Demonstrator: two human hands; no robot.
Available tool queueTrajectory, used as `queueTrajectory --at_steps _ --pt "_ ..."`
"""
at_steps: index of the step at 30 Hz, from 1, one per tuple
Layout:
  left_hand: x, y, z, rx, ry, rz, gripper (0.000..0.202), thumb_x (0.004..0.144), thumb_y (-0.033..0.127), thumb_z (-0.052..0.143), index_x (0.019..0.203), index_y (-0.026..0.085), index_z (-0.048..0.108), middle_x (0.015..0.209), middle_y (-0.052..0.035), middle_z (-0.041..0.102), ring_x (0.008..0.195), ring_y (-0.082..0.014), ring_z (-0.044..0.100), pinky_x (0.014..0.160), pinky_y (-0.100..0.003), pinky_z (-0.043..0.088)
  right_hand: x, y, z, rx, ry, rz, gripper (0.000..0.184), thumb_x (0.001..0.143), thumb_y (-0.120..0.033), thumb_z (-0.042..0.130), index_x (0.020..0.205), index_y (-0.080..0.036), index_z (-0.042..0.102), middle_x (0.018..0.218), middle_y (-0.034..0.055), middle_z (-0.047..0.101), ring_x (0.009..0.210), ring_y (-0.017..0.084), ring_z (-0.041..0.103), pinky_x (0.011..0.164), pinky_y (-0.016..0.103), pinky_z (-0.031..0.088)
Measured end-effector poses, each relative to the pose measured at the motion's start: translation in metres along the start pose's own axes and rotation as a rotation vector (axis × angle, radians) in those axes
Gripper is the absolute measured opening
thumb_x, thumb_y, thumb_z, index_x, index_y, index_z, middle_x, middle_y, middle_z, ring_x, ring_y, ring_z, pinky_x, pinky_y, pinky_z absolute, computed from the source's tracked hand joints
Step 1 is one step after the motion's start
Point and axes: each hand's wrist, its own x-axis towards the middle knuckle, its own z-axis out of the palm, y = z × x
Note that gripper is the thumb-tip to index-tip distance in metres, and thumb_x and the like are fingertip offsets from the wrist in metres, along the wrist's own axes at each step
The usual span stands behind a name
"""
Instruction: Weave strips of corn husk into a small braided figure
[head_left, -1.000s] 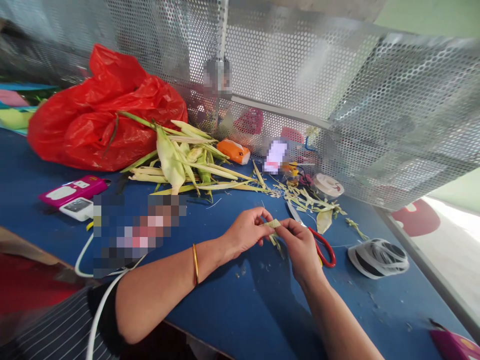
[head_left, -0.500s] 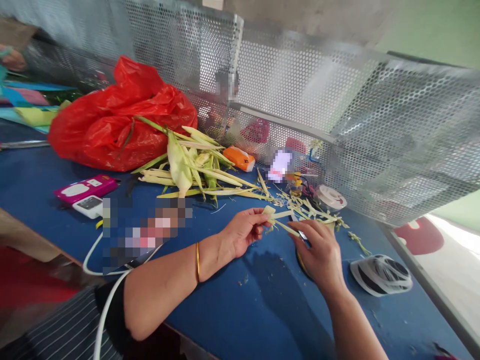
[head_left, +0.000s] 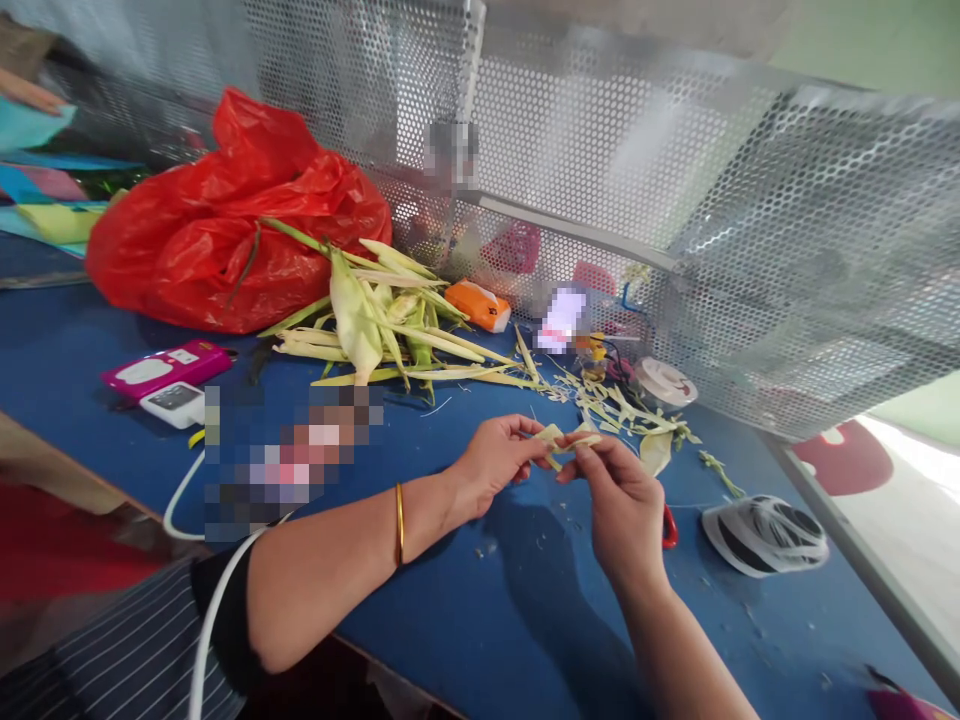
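Over the blue table, my left hand (head_left: 501, 465) pinches a small pale strip of corn husk (head_left: 553, 440) between thumb and fingers. My right hand (head_left: 624, 505) comes in from the right, its thumb and forefinger closed on the other end of that strip. A red loop handle (head_left: 670, 527) shows just beyond my right wrist; the rest of it is hidden. Past my fingers lie cut husk scraps (head_left: 611, 400) and a broader pale husk piece (head_left: 655, 453). Farther left, a pile of long green-yellow corn husks (head_left: 358, 320) rests against a red plastic bag (head_left: 247, 240).
Behind stands a perforated metal screen (head_left: 585, 150). Near it are an orange packet (head_left: 478, 305), a lit phone (head_left: 561, 320) and a white tape roll (head_left: 665, 382). A plastic-wrapped roll (head_left: 765, 537) sits right; a magenta box (head_left: 169, 368) and white cable (head_left: 217, 610) lie left. Another person's hand (head_left: 30, 92) holds blue sheeting.
My right hand has released the scissors with the shiny blade and now pinches the husk strip beside my left fingers. A broad husk piece and a red handle have come into sight beyond it.
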Motion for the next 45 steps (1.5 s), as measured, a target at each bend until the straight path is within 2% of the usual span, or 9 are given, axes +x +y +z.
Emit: queueTrajectory --at_steps 3,8,11,15,18,24,27,33,45 --pt "-0.0016 -0.0009 0.0007 0.013 -0.027 0.002 0.012 0.074 0.018 0.069 0.082 0.015 0.060 0.058 0.0028 0.061 0.043 -0.0040 0.041 0.044 -0.019 0.028 0.0004 -0.0015 0.0021 0.118 0.015 0.098 0.015 0.079 -0.034 0.071 0.082 -0.019 0.068 0.074 0.0002 0.069 0.054 0.011 0.056 0.057 0.028 0.047" --pt "-0.0025 -0.0021 0.0009 -0.015 -0.047 -0.030 0.014 0.073 0.021 0.070 0.081 0.014 0.060 0.059 0.0021 0.061 0.044 -0.0042 0.041 0.045 -0.019 0.028 0.0000 0.0011 0.0041 0.128 0.066 0.125 0.012 0.072 -0.030 0.075 0.076 -0.019 0.073 0.065 -0.0009 0.066 0.055 0.012 0.053 0.057 0.028 0.045" --pt "-0.0025 -0.0019 0.0013 -0.036 -0.048 -0.057 0.014 0.073 0.019 0.071 0.080 0.014 0.061 0.060 0.0017 0.060 0.045 -0.0041 0.041 0.045 -0.019 0.026 -0.0006 0.0055 0.0033 0.133 0.039 0.136 0.016 0.077 -0.035 0.073 0.076 -0.019 0.074 0.064 0.0001 0.066 0.061 0.014 0.056 0.065 0.030 0.046" --pt "-0.0025 -0.0005 0.0017 -0.067 -0.034 -0.115 0.012 0.074 0.016 0.068 0.085 0.013 0.062 0.062 0.0008 0.061 0.044 -0.0034 0.040 0.046 -0.019 0.026 -0.0016 0.0073 0.0019 0.195 -0.033 0.156 0.025 0.085 -0.041 0.065 0.090 -0.020 0.076 0.078 0.0038 0.070 0.072 0.017 0.061 0.074 0.034 0.048" --pt "-0.0023 0.0002 0.0016 -0.079 -0.030 -0.109 0.012 0.074 0.016 0.069 0.084 0.013 0.062 0.063 -0.0005 0.063 0.045 -0.0037 0.041 0.047 -0.019 0.027 -0.0017 0.0049 0.0019 0.181 -0.024 0.156 0.020 0.079 -0.036 0.072 0.091 -0.021 0.076 0.076 0.0022 0.070 0.068 0.016 0.060 0.070 0.032 0.048" --pt "-0.0026 -0.0005 0.0030 -0.031 -0.010 -0.044 0.012 0.074 0.014 0.068 0.082 0.015 0.058 0.059 0.0017 0.062 0.041 -0.0037 0.039 0.043 -0.018 0.027 -0.0015 0.0030 0.0021 -0.007 0.126 0.132 0.018 0.072 -0.034 0.077 0.079 -0.019 0.072 0.069 0.0001 0.067 0.060 0.014 0.058 0.060 0.028 0.047" --pt "-0.0032 -0.0012 0.0033 -0.051 -0.006 -0.014 0.016 0.074 0.016 0.069 0.083 0.016 0.056 0.060 0.0019 0.063 0.042 -0.0040 0.041 0.043 -0.018 0.029 -0.0023 0.0042 0.0020 -0.032 0.122 0.160 0.020 0.072 -0.036 0.076 0.079 -0.018 0.071 0.069 0.0010 0.068 0.061 0.015 0.059 0.061 0.030 0.049" --pt "-0.0026 -0.0026 0.0025 -0.115 -0.005 -0.045 0.020 0.072 0.017 0.072 0.084 0.016 0.056 0.060 0.0032 0.060 0.045 -0.0036 0.042 0.044 -0.017 0.030 -0.0032 0.0052 0.0023 -0.053 0.099 0.182 0.021 0.073 -0.038 0.074 0.079 -0.018 0.070 0.069 0.0012 0.067 0.061 0.016 0.061 0.061 0.031 0.052" --pt "-0.0012 -0.0051 0.0022 -0.107 -0.004 0.026 0.020 0.071 0.019 0.072 0.082 0.017 0.055 0.059 0.0047 0.058 0.043 -0.0040 0.041 0.044 -0.018 0.030 -0.0005 -0.0012 0.0051 0.054 0.112 0.345 0.023 0.061 -0.035 0.079 0.069 -0.017 0.069 0.059 0.0001 0.065 0.052 0.014 0.058 0.054 0.027 0.047"
